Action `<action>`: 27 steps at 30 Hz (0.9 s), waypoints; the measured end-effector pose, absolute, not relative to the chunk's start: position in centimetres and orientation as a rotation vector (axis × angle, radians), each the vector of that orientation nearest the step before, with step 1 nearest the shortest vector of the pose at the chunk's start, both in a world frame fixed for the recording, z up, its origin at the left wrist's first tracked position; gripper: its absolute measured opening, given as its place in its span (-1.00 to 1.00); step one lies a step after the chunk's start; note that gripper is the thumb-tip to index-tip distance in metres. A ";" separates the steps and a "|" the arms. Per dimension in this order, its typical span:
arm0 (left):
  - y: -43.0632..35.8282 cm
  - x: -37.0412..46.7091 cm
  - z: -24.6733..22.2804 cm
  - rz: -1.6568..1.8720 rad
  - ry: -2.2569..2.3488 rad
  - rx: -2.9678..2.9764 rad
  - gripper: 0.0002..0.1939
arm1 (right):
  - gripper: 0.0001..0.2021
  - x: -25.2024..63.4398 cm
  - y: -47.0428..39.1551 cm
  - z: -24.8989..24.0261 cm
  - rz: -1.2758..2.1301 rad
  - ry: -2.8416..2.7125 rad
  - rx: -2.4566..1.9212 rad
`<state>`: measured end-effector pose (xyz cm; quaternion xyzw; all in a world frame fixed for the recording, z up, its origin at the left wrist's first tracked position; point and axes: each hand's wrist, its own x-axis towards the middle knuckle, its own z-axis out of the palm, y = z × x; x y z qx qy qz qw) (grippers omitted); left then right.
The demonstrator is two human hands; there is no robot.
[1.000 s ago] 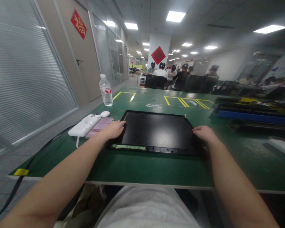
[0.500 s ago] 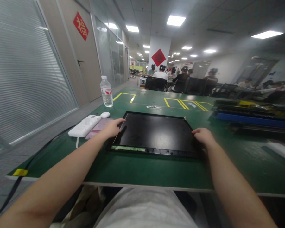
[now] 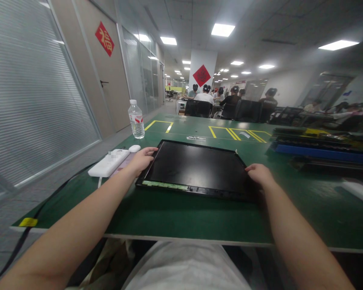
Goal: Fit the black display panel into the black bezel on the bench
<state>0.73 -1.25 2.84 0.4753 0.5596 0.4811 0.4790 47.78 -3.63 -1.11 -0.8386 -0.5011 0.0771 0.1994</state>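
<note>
Slightly tilted, black panel [image 3: 196,165], higher on the left than before, both hands [image 3: 141,160] gripping its sides

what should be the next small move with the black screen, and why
Probably straighten the black screen a little: its near edge looks slanted against the front edge of the green table, and the left grip and right grip hold its opposite sides.
</note>
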 end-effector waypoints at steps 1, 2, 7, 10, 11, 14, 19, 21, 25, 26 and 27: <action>-1.2 0.7 2.9 1.181 1.347 1.128 -0.40 | -0.69 47.8 -3.6 -1.1 0.217 -1.398 -2.348; -1.1 0.7 2.9 1.183 1.331 1.093 -0.41 | -0.69 47.7 -3.6 -1.1 0.224 -1.394 -2.352; -0.8 0.6 3.1 1.145 1.312 0.935 -0.38 | -0.67 47.6 -3.6 -0.9 0.280 -1.372 -2.375; -0.7 0.5 3.1 1.114 1.257 0.868 -0.37 | -0.68 47.5 -3.7 -0.9 0.281 -1.370 -2.366; -0.7 0.4 3.1 1.110 1.243 0.856 -0.36 | -0.68 47.5 -3.7 -0.9 0.279 -1.372 -2.361; -0.8 0.4 3.1 1.105 1.239 0.855 -0.30 | -0.66 47.4 -3.8 -0.9 0.254 -1.382 -2.358; -1.1 0.4 3.1 1.097 1.244 0.899 -0.30 | -0.68 47.3 -3.7 -0.9 0.225 -1.385 -2.358; -1.3 0.4 3.2 1.085 1.232 0.923 -0.42 | -0.67 47.3 -3.7 -1.0 0.239 -1.388 -2.345; -1.4 0.4 3.4 1.062 1.243 0.953 -0.66 | -0.66 47.3 -3.7 -1.0 0.262 -1.399 -2.333; -1.4 0.4 3.4 1.059 1.263 0.960 -0.69 | -0.65 47.2 -3.7 -1.0 0.263 -1.403 -2.335; -1.4 0.4 3.4 1.054 1.289 0.970 -0.71 | -0.64 47.2 -3.8 -0.9 0.263 -1.406 -2.336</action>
